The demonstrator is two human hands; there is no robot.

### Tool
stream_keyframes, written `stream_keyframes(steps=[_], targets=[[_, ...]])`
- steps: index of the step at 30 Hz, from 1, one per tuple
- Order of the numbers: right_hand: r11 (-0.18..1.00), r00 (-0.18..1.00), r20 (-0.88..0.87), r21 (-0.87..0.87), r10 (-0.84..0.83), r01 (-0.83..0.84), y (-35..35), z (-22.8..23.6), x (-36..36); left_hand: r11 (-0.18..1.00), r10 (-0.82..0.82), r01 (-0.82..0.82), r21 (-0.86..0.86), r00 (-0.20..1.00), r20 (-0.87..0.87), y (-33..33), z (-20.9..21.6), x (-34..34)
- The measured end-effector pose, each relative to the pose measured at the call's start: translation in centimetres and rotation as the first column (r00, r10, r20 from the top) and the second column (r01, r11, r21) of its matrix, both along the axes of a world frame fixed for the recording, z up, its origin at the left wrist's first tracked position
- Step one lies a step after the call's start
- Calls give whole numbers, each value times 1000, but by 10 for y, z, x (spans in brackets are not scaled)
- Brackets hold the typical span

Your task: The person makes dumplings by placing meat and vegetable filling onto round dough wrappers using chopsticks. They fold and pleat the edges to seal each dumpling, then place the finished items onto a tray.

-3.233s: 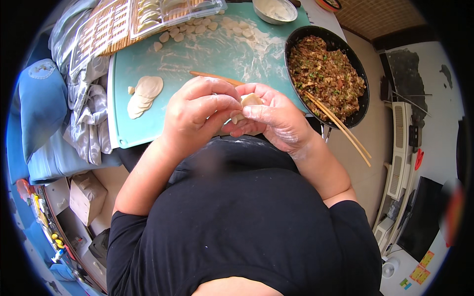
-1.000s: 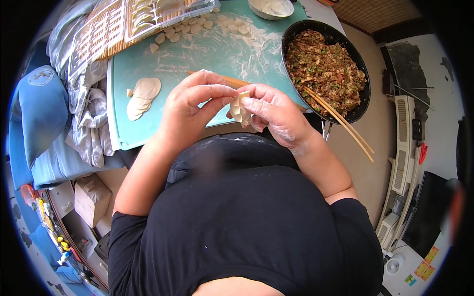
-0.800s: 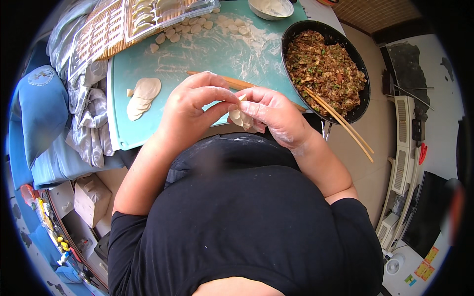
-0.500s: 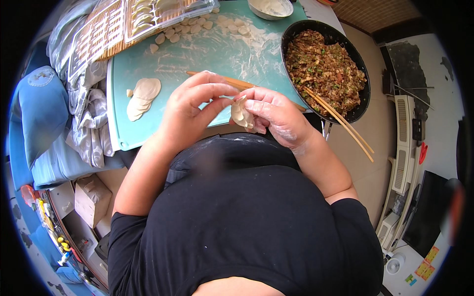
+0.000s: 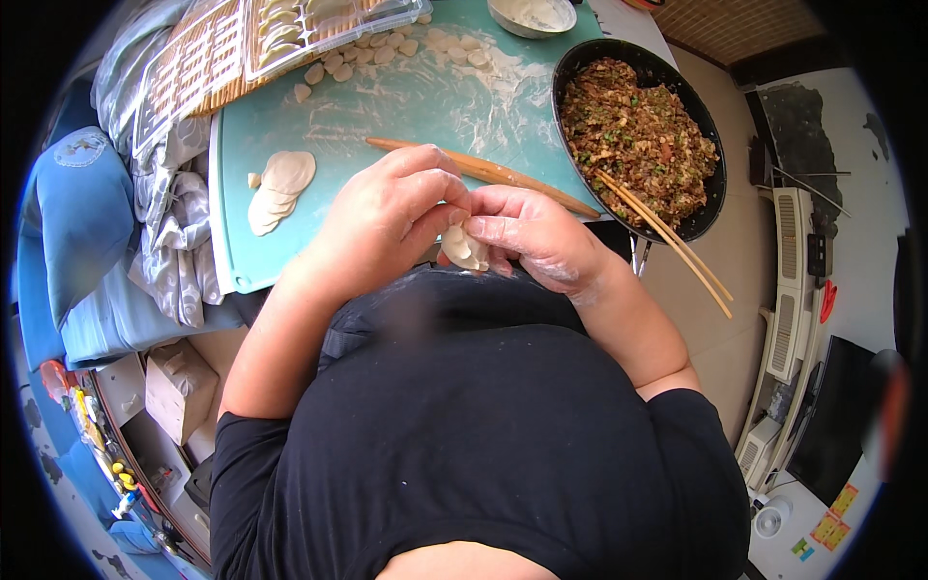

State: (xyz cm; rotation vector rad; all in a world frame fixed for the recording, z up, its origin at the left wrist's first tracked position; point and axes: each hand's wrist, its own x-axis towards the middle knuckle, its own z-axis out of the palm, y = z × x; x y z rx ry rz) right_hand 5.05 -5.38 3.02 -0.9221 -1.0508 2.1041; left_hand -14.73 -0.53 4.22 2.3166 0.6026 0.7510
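Between both hands is a pale dumpling (image 5: 465, 249), its dough folded over. My left hand (image 5: 411, 208) pinches its upper edge with thumb and forefinger. Floury fingers of my right hand (image 5: 536, 235) close around its right side and grip it from below. Just beyond the hands, a wooden rolling pin (image 5: 522, 181) lies slantwise on the floured green mat (image 5: 338, 213). Left of them is an overlapping stack of round dough wrappers (image 5: 287, 176). A black pan (image 5: 720, 174) of minced filling (image 5: 638, 135) stands at the right, with wooden chopsticks (image 5: 667, 237) resting in it.
Small dough pieces (image 5: 343, 72) lie along the mat's far edge. A clear plastic tray (image 5: 329, 39) with dumplings rests on a woven mat (image 5: 208, 82) at the far left. A bowl of flour (image 5: 532, 14) stands at the back. Blue cushions (image 5: 82, 213) are at the left.
Both hands have shifted slightly left and inward around the dumpling. My left fingers have closed onto its edge, and more of the rolling pin shows behind them.
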Motion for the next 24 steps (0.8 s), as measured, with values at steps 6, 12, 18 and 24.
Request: stream_keyframes(steps=[6, 12, 18, 24], targets=[[992, 974, -194, -56, -119, 110, 3, 9, -3, 806, 259, -9, -592, 905, 337, -11, -20, 4], [937, 902, -258, -52, -346, 345, 13, -6, -9, 765, 348, -91, -637, 892, 290, -27, -31, 11], [921, 932, -61, 138, -358, 363, 14, -7, -23, 877, 423, -309, -369, 860, 284, -20, -39, 5], [941, 960, 131, 268, -248, 206, 26, -2, -23, 917, 391, -355, -180, 888, 242, -12, -35, -8]])
